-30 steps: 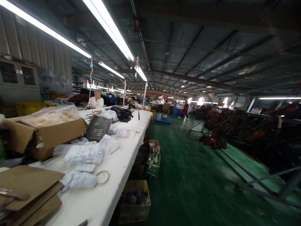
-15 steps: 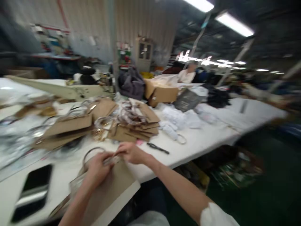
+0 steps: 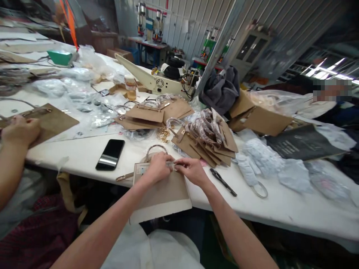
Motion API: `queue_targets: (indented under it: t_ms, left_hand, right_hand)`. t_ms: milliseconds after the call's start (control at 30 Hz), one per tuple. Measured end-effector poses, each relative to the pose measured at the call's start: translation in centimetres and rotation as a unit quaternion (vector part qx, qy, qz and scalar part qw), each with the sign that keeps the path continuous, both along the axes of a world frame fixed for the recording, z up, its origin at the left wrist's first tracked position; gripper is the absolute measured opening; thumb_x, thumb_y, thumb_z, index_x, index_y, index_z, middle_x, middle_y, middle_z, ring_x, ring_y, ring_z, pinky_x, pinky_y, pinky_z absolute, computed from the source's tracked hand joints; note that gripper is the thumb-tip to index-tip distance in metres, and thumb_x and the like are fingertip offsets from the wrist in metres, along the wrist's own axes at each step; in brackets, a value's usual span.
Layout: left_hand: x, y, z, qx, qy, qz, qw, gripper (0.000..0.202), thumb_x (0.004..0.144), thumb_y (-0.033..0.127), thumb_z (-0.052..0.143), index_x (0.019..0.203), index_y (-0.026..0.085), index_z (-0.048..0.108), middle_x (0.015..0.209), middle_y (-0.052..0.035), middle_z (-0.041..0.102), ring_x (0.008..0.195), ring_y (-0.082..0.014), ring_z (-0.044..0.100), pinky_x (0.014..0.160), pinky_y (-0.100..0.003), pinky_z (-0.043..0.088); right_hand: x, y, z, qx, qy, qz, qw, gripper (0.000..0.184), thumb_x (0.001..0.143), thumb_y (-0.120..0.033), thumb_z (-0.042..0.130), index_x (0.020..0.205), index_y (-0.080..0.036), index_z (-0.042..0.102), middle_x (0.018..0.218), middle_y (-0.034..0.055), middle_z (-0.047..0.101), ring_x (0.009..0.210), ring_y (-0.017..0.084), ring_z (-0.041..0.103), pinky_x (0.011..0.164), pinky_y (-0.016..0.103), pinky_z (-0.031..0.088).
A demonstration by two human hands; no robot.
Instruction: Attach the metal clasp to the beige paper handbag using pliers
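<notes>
A flat taupe handbag panel (image 3: 165, 194) with a pale lower strip lies tilted over the table's front edge. Its curved handle (image 3: 156, 146) sticks up behind the top edge. My left hand (image 3: 159, 168) is closed on the panel near the handle's base. Beside it, the fingertips of my right hand (image 3: 192, 170) pinch a small piece at the same edge, too small to name. To the right of that hand lies a black hand tool (image 3: 223, 182). A brown strap end (image 3: 125, 177) pokes out left of the panel.
Left of the panel lies a phone (image 3: 110, 154). Behind are stacked brown panels with wrapped handles (image 3: 207, 130), gold hardware (image 3: 164, 134) and a cardboard box (image 3: 260, 117). White cloth gloves (image 3: 256, 155) lie at right. A co-worker's hand (image 3: 21, 130) holds another bag panel (image 3: 56, 125) at far left.
The view has swung left, bringing the co-worker's hand and panel into sight. Both my hands stay together at the panel's top edge.
</notes>
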State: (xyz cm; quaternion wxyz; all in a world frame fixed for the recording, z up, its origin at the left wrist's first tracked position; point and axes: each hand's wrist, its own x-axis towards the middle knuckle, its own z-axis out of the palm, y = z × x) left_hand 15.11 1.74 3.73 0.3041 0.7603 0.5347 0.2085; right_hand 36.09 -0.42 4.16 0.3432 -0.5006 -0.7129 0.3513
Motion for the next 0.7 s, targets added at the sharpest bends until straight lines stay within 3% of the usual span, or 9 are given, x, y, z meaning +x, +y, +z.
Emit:
queue_targets:
  t_ms: [200,367,533,700]
  left_hand:
    - [0.0,0.1,-0.1,0.002,0.008,-0.001,1.000,0.036,0.084,0.016,0.077,0.118,0.024,0.085,0.112,-0.0102,0.070,0.114,-0.0323,0.065,0.101,-0.041,0.049]
    - [0.0,0.0,0.0,-0.001,0.000,0.005,1.000,0.038,0.084,0.015,0.076,0.120,0.025,0.085,0.113,-0.0101,0.071,0.114,-0.0324,0.066,0.101,-0.041,0.050]
    - [0.0,0.3,-0.3,-0.014,-0.006,0.000,1.000,0.038,0.082,0.014,0.077,0.117,0.024,0.085,0.114,-0.0109,0.073,0.115,-0.0332,0.066,0.104,-0.042,0.050]
    - [0.1,0.7,-0.4,-0.010,-0.005,0.010,1.000,0.040,0.080,0.015,0.075,0.118,0.025,0.085,0.115,-0.0099,0.073,0.115,-0.0325,0.066,0.105,-0.041,0.050]
  right_hand:
    - [0.1,0.4,-0.1,0.050,-0.039,0.023,0.998,0.021,0.095,-0.018,0.074,0.111,-0.025,0.087,0.103,0.0053,0.077,0.086,0.021,0.069,0.075,0.033,0.053]
    - [-0.2,-0.1,-0.2,0.073,-0.037,0.021,0.996,0.016,0.097,-0.017,0.074,0.104,-0.024,0.086,0.102,0.0055,0.074,0.088,0.021,0.069,0.075,0.033,0.053]
    - [0.1,-1.1,-0.5,0.096,-0.057,0.033,0.993,0.022,0.106,-0.020,0.067,0.119,-0.025,0.083,0.111,0.0085,0.072,0.098,0.024,0.068,0.083,0.037,0.056]
    - [0.4,-1.2,-0.4,0.112,-0.074,0.063,0.989,0.030,0.101,-0.016,0.070,0.129,-0.026,0.075,0.131,0.0105,0.069,0.116,0.029,0.067,0.095,0.041,0.059]
